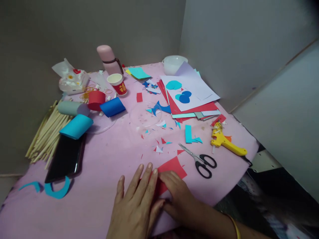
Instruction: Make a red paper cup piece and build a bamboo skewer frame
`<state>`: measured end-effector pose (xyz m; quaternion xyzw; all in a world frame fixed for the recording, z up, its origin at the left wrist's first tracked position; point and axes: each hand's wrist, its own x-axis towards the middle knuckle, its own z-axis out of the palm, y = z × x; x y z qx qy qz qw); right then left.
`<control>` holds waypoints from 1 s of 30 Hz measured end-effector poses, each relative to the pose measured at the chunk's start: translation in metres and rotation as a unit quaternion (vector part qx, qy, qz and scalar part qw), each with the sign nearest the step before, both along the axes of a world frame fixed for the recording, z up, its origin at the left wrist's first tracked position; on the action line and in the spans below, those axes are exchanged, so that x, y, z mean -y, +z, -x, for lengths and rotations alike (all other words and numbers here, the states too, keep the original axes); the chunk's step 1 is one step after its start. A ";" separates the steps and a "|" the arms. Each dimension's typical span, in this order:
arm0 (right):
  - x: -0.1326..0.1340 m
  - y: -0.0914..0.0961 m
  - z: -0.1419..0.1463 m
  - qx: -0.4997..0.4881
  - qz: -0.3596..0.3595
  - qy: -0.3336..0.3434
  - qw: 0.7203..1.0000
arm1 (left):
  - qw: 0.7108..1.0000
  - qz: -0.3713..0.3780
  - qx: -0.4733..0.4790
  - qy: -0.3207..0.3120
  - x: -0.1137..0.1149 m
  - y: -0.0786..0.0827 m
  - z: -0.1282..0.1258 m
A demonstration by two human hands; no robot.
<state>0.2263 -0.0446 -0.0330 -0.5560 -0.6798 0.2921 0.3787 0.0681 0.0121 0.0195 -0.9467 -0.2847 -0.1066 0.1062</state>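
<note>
Near the table's front edge, a piece of red paper [171, 167] lies under both of my hands. My left hand [134, 202] is flat with its fingers stretched out, the fingertips at the paper's left side. From the right, my right hand [178, 192] closes on the same paper with bent fingers, its thumb tucked near my left thumb. My palms hide part of the sheet. Just beyond the right hand rest scissors [199, 160] with black handles, blades slightly apart. Red, blue and white paper scraps [159, 149] are scattered past my fingertips.
A yellow glue gun [226, 142] lies at right, below stacked paper sheets [196, 89]. At left are paper tubes [76, 126], a black phone [65, 156] and wooden sticks [47, 132]. A paper cup [118, 84], pink flask [109, 59] and white bowl [171, 64] stand behind.
</note>
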 end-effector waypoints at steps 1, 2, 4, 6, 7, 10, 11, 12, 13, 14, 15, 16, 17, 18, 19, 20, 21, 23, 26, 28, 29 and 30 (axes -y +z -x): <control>0.000 0.001 0.000 0.003 -0.004 0.001 1.000 | 1.000 -0.002 0.001 -0.001 0.000 0.000 0.000; -0.001 0.002 0.000 0.006 -0.003 0.002 1.000 | 1.000 -0.004 0.002 -0.003 0.000 -0.001 0.000; -0.003 0.004 0.001 0.011 0.005 0.000 1.000 | 1.000 -0.007 0.004 -0.006 -0.001 -0.001 -0.001; -0.004 0.005 0.002 0.013 0.012 -0.002 1.000 | 1.000 -0.007 0.003 -0.006 -0.001 -0.001 -0.001; -0.004 0.005 0.002 0.012 0.010 -0.004 1.000 | 1.000 -0.007 0.002 -0.005 -0.001 -0.001 0.000; -0.005 0.005 0.002 0.010 0.006 -0.003 1.000 | 1.000 -0.007 0.006 -0.004 -0.001 -0.001 0.000; -0.005 0.005 0.002 0.009 0.006 -0.004 1.000 | 1.000 -0.007 0.009 -0.004 -0.001 -0.001 0.000; -0.004 0.005 0.002 0.007 0.007 -0.004 1.000 | 1.000 -0.007 0.010 -0.003 -0.001 -0.001 0.000; -0.004 0.004 0.002 0.007 0.008 -0.004 1.000 | 1.000 -0.008 0.011 -0.003 -0.001 0.000 0.000; -0.004 0.004 0.002 0.008 0.010 -0.003 1.000 | 1.000 -0.006 0.008 -0.003 -0.001 0.000 0.000; -0.004 0.003 0.002 0.008 0.011 -0.002 1.000 | 1.000 -0.007 0.006 -0.004 -0.001 0.000 0.000; -0.004 0.002 0.002 0.008 0.013 -0.001 1.000 | 1.000 -0.007 0.003 -0.005 -0.001 0.001 -0.001; -0.004 0.001 0.002 0.007 0.015 0.001 1.000 | 1.000 -0.009 0.003 -0.005 -0.001 0.001 -0.001; -0.004 0.001 0.002 0.005 0.015 0.003 1.000 | 1.000 -0.010 0.002 -0.005 -0.001 0.002 -0.001; -0.004 0.000 0.002 0.003 0.012 0.001 1.000 | 1.000 -0.010 0.000 -0.006 -0.001 0.002 -0.001; -0.004 0.000 0.002 0.002 0.008 -0.002 1.000 | 1.000 -0.008 -0.002 -0.005 -0.001 0.002 -0.001; -0.004 0.000 0.002 0.001 0.003 -0.003 1.000 | 1.000 -0.006 -0.003 -0.005 -0.001 0.002 -0.001; -0.005 0.001 0.003 0.003 -0.008 -0.003 1.000 | 1.000 -0.005 -0.008 -0.006 -0.002 0.001 0.000; -0.006 0.002 0.004 0.019 -0.035 -0.012 0.999 | 1.000 -0.021 -0.011 -0.012 -0.004 -0.001 0.002; -0.008 0.001 0.005 0.039 -0.089 -0.025 0.995 | 0.999 -0.038 -0.018 -0.015 -0.005 -0.003 0.004; -0.009 -0.001 0.006 0.048 -0.123 -0.029 0.991 | 0.999 -0.047 -0.022 -0.015 -0.006 -0.003 0.005; -0.011 -0.003 0.006 0.057 -0.156 -0.035 0.985 | 0.998 -0.055 -0.025 -0.015 -0.007 -0.004 0.006</control>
